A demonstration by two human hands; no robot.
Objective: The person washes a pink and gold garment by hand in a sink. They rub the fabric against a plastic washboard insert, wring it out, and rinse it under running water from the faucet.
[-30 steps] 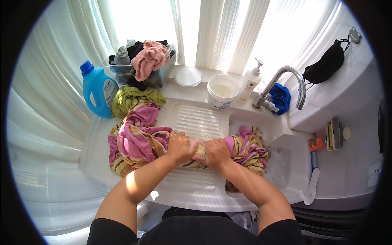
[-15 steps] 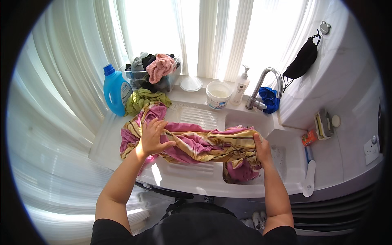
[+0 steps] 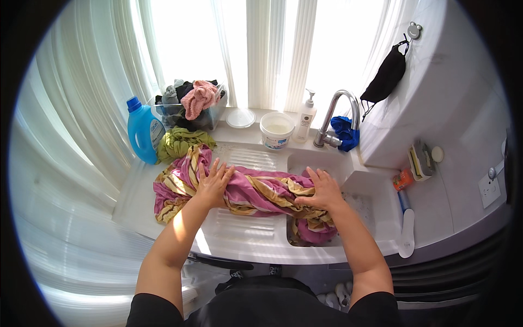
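A large pink cloth with yellow and white stripes (image 3: pixel 256 192), bunched and twisted lengthwise, lies across the ribbed washboard (image 3: pixel 248 159) of the white sink. Its right end hangs into the basin (image 3: pixel 364 210), where suds show. My left hand (image 3: pixel 214 184) rests on the left half of the cloth with its fingers spread. Over the right part lies my right hand (image 3: pixel 321 191), fingers spread and thumb apart, at the basin's edge. Neither hand is closed round the cloth. To the left, the loose end of the cloth is heaped beside a green cloth (image 3: pixel 184 143).
Behind stand a blue detergent bottle (image 3: pixel 144 131), a clear bin of clothes (image 3: pixel 210 117), a round lid (image 3: pixel 241 118), a white tub (image 3: pixel 276 131), a pump bottle (image 3: pixel 305 117) and the faucet (image 3: pixel 346 109) with a blue cloth (image 3: pixel 345 133). A white-handled brush (image 3: pixel 407 233) lies right.
My right hand has moved left from the cloth's right end and now lies on top of it. My left hand has shifted slightly right. The cloth looks rolled into a tighter twist.
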